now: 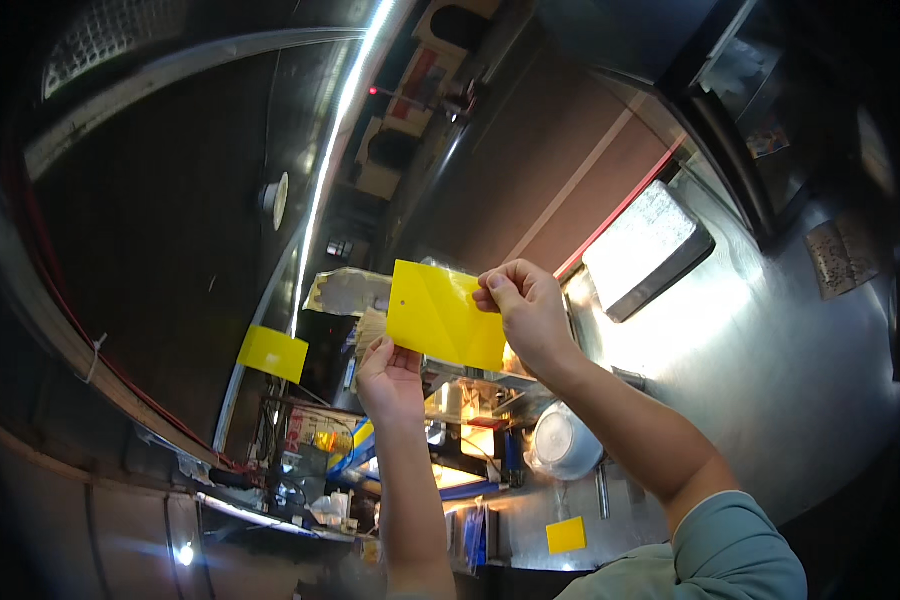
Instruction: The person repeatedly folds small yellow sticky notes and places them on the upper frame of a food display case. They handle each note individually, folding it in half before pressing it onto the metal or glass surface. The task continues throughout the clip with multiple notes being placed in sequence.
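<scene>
A yellow card (442, 319) with a small hole near one edge is held up in front of me, slightly creased. My right hand (521, 300) pinches its upper right edge between thumb and fingers. My left hand (391, 375) grips the lower left corner. A second yellow card (273, 354) is at the left, beside a metal edge. On the metal counter below lies another yellow piece (566, 535), which looks like a card or a small stack.
A metal counter (780, 390) spans the right side, bearing a rectangular metal container (645, 251). A round whitish container (566, 442) stands near my right forearm. A bright light strip (330, 142) runs along the upper left. Cluttered, lit shelving (465, 450) lies behind my forearms.
</scene>
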Demonstrator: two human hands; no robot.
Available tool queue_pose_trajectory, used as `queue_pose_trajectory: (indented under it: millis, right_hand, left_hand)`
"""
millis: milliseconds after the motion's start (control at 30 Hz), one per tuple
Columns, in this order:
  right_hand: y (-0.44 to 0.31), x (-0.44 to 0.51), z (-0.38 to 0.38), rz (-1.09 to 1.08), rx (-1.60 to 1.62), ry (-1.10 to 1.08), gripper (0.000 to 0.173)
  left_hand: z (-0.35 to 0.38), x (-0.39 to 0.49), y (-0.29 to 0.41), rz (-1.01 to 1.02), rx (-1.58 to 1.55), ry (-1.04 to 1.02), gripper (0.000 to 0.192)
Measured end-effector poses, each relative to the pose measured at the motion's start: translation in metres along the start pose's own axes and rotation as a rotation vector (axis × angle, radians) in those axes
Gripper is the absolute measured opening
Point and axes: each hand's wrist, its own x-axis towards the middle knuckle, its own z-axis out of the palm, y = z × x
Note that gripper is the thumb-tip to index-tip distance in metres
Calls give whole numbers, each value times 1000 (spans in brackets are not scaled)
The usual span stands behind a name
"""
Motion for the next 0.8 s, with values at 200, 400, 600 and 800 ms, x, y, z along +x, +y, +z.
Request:
queue_pose_trajectory:
  millis: [200, 400, 600, 800]
  right_hand:
    - [-35, 18, -19, -95, 136, -20, 19]
    - [-64, 18, -26, -147, -16, -50, 21]
    - [-84, 19, -32, -182, -3, -23, 23]
    - [-112, 28, -9, -342, -219, -98, 23]
  left_hand:
    - [27, 14, 13, 74, -1, -49, 12]
    - [55, 17, 21, 96, -19, -129, 13]
    - [80, 25, 33, 39, -83, -228, 16]
    - [110, 28, 62, 66, -138, -195, 20]
